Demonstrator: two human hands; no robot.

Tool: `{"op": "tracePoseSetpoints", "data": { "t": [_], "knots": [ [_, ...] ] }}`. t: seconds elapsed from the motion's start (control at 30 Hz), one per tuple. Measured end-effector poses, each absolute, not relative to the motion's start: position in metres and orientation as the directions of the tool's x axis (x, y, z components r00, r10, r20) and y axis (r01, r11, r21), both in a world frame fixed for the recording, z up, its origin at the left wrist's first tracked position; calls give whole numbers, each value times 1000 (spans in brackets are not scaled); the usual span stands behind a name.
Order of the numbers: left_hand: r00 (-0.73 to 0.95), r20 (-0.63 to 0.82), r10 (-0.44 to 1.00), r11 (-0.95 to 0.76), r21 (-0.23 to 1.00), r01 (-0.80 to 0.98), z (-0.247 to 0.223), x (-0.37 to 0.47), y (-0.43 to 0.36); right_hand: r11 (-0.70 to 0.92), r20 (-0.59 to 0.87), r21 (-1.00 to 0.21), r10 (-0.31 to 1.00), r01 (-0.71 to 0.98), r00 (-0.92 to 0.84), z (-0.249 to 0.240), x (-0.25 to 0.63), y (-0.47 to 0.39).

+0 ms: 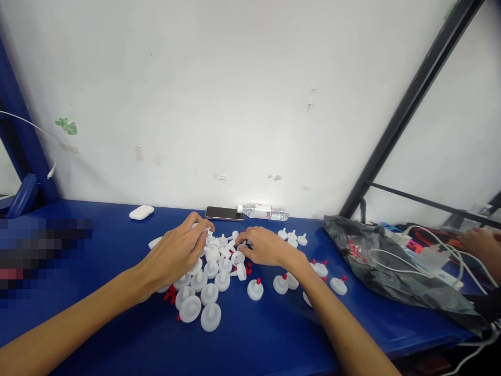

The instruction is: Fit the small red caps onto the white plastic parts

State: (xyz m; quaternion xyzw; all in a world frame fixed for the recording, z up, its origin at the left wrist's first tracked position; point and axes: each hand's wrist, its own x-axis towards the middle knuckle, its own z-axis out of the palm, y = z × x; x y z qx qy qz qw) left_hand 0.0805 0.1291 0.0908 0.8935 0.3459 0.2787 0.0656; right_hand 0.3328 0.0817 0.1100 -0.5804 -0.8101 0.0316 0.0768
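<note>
My left hand (176,250) is closed over the left back of a pile of white plastic caps (210,293), its thumb and fingers pinching a white piece partly hidden by them. At the right back edge of the pile, my right hand (260,245) curls its fingers down on a white piece; whether it grips that piece is hidden. Small red tips (171,294) lie among the white caps. Right of the pile, several white caps with red tips (255,289) stand on the blue table (250,339), and plain white ones (291,236) sit farther back.
By the wall lie a phone (224,213), a water bottle (263,211) and a white case (141,212). A grey plastic bag (391,277) with cables covers the right side. Another person's hand (483,248) shows at the far right.
</note>
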Motion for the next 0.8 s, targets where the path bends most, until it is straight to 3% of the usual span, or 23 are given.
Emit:
{"op": "tracePoseSetpoints", "data": {
  "t": [0.47,0.8],
  "knots": [
    [628,466,623,-774,251,581,92,80,128,324,112,-152,944,934,-309,107,327,84],
    [641,486,595,-797,249,551,95,80,125,363,55,-287,930,887,-363,121,337,77]
  ]
}}
